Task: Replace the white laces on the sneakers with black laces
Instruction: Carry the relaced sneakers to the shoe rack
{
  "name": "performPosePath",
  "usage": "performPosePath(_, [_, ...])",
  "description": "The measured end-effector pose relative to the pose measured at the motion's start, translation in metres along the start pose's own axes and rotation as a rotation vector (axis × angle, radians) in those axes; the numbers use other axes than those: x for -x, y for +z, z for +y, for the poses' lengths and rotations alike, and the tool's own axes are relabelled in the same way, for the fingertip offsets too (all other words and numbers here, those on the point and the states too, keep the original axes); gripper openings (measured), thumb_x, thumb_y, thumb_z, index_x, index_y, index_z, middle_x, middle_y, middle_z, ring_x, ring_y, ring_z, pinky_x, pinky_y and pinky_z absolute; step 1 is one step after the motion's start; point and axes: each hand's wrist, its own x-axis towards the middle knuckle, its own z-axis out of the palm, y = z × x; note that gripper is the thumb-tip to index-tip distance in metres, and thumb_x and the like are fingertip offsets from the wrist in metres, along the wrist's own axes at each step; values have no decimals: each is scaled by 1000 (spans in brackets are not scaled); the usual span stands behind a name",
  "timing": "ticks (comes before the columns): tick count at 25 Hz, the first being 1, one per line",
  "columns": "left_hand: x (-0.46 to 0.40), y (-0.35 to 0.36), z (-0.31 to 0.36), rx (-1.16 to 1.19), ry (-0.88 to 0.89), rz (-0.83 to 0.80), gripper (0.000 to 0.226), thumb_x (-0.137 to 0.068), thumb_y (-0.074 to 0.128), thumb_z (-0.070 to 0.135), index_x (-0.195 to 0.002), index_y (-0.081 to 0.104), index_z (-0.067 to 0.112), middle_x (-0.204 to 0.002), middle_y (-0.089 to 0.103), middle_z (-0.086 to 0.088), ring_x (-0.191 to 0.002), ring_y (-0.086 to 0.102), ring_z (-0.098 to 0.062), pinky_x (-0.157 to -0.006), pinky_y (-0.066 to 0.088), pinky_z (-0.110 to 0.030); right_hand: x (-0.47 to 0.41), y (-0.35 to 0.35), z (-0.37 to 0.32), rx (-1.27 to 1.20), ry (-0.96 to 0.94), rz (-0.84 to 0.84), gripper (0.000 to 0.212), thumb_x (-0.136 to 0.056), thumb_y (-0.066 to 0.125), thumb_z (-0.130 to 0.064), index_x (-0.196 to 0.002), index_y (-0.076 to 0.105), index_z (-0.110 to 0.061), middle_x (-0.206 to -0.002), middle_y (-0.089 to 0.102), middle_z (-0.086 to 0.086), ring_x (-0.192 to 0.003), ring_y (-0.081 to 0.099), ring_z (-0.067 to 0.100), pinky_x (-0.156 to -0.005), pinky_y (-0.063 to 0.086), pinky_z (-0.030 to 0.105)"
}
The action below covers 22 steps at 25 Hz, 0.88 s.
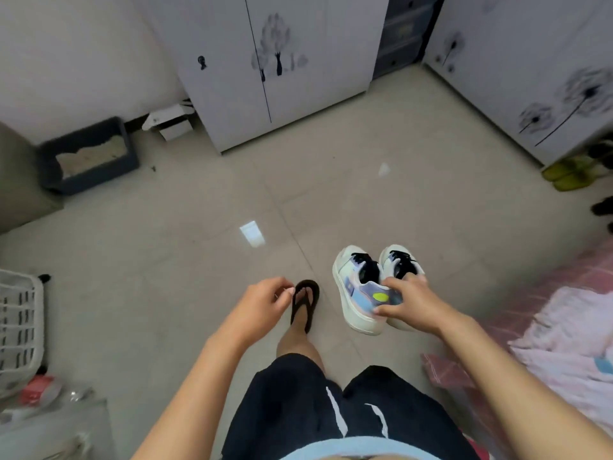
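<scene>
Gripping both sneakers [360, 287] at the heels — right hand [409, 305] fingers [394, 283] curled.

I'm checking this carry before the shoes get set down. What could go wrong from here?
1. The right hand pinches both sneakers together at the heels, so one might slip out and drop onto the tiled floor.
2. The left hand gives no support.
3. The person walks in a loose flip-flop on glossy tiles, so a slip seems possible.
</scene>
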Motion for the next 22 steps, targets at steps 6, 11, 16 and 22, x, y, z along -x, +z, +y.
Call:
performPosePath(6, [-179, -66, 34, -78, 92, -116, 21, -98, 46, 28, -107, 63, 19, -98, 62, 8, -91, 56, -9, -79, 45, -24, -132, -91, -10, 26, 103, 61, 56, -75, 73, -47, -124, 56, -28, -100, 44, 6, -113, 34, 26, -88, 32, 27])
performPosePath(11, [-324, -117, 100, -123, 173, -139, 17, -96, 49, 26, -102, 64, 19, -89, 60, 9, -83, 55, -7, -71, 40, -20, -206, -179, 1, 15, 187, 146, 56, -75, 72, -48, -125, 55, -28, -97, 39, 4, -115, 35, 26, -89, 32, 27])
performPosePath(16, [-457, -114, 187, -126, 196, -213, 14, -96, 50, 25, -98, 63, 21, -89, 60, 11, -84, 56, -8, -71, 40, -14, -298, -282, 51, -34, 245, 137, 57, -77, 70, -50, -126, 53, -28, -106, 44, 8, -118, 34, 26, -84, 30, 25])
performPosePath(22, [-599, -97, 330, -70, 185, -154, 16, -96, 50, 26, -100, 64, 21, -95, 64, 9, -87, 58, -7, -76, 42, -19, -408, -426, 126, 27, 174, 66, 52, -79, 66, -49, -125, 51, -29, -99, 38, 4, -114, 35, 27, -88, 36, 29])
